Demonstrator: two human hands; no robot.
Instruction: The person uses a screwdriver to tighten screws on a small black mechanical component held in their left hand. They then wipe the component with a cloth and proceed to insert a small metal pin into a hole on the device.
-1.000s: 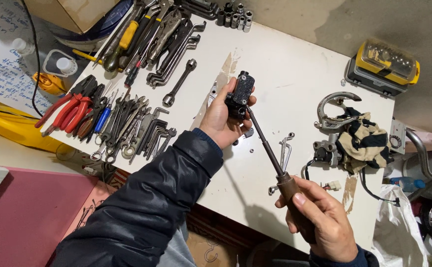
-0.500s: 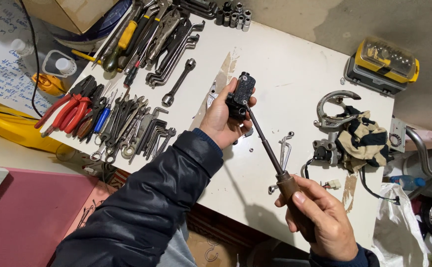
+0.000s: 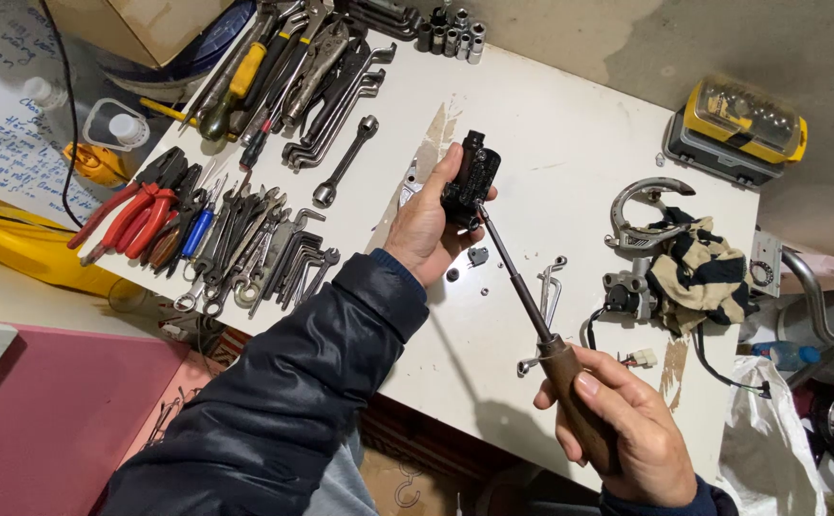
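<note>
Left hand (image 3: pixel 428 222) raised above the bench, palm toward the camera, fingers curled closed around a small black part — thumb (image 3: pixel 443 170) pressed along its near side. Left forearm in a dark padded sleeve, running from lower left up to the wrist. Right hand (image 3: pixel 622 430) low at the lower right, fist closed around a wooden tool handle — thumb laid along the top, pointing up the shaft. Hands well apart, both wrists roughly straight.

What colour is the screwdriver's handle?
Dark brown wooden screwdriver handle, gripped by the right hand; head view.
</note>
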